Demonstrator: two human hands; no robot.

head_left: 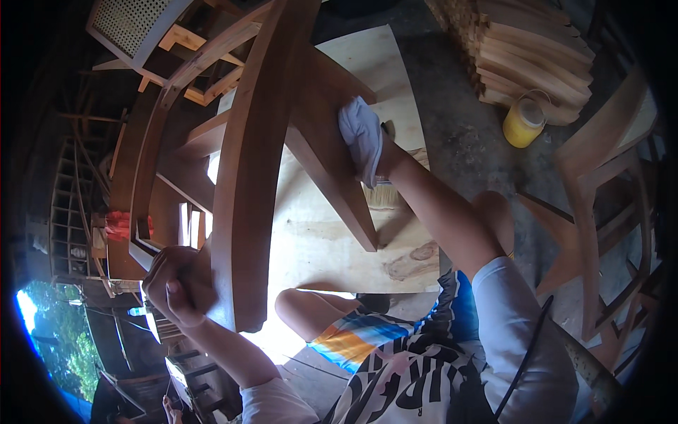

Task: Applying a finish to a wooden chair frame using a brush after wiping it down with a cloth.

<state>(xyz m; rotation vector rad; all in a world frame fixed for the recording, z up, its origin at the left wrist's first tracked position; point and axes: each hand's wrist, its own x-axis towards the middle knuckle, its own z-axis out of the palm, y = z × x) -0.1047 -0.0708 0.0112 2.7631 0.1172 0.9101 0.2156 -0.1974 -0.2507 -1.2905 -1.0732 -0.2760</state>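
A brown wooden chair frame (pixel 251 169) is tilted over a pale plywood board (pixel 318 247) in front of me. My left hand (pixel 180 283) has its fingers wrapped round the lower left end of the frame. With my right hand (pixel 387 157) I hold a bunched white cloth (pixel 360 134) against one of the frame's legs (pixel 332 180). The cloth hides most of the right fingers. Just below the cloth, the pale bristles of a brush (pixel 383 196) show on the board.
Curved wooden pieces (pixel 533 56) are stacked at the far right, beside a yellow pail (pixel 524 124) with a wire handle. More chair frames (pixel 590 198) stand at the right. A chair part with a woven cane panel (pixel 134 25) is at the far left, and a red item (pixel 123 225) lies nearer.
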